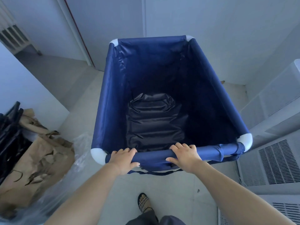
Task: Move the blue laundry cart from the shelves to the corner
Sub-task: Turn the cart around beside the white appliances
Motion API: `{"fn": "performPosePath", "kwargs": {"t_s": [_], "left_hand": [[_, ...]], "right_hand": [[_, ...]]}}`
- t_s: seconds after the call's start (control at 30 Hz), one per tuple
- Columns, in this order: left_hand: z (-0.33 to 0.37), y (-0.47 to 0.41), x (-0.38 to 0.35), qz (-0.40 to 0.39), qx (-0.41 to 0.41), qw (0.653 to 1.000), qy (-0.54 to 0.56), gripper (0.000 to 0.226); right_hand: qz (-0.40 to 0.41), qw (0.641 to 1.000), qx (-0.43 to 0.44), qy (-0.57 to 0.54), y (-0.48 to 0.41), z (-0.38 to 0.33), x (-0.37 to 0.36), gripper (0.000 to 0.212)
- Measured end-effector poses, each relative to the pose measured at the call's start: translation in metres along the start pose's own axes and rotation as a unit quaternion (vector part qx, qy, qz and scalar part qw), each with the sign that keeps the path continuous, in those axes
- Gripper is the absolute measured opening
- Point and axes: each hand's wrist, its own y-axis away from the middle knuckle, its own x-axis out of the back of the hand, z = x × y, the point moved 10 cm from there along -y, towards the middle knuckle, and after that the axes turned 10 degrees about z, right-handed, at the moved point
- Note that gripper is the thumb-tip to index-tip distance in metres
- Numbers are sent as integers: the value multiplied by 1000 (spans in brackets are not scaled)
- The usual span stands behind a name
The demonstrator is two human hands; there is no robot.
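Blue laundry cart (162, 95): near rail gripped by left hand (123, 158) and right hand (185, 155), fingers curled over, presumably for steering cornerward.

No legible text, label, brand, number or sign in view. Blue laundry cart (112, 95) fabric is plain. White vented units (276, 163) at right show no readable marking. Brown paper (40, 153) at left is unprinted.

Arms stretched forward; left hand (123, 158), right hand (185, 157) side by side, fingers (128, 150) curled over blue laundry cart (152, 157) rim.
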Motion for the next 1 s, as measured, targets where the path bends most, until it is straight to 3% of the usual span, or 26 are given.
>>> {"fn": "performPosePath", "kwargs": {"t_s": [0.53,0.73,0.93,1.0], "left_hand": [[-23,-82,34,-1,-19,1000,-22,39],[-35,-109,49,5,-8,1000,4,40],[-45,-130,64,94,16,995,-2,45],[-42,-137,72,140,10,990,-14,58]], "right_hand": [[-20,999,22,24,-88,18,19,58],[-90,992,68,-60,-127,25,24,60],[-20,996,59,-61,-146,54,29,55],[6,998,40,-46,-150,68,32,54]]}}
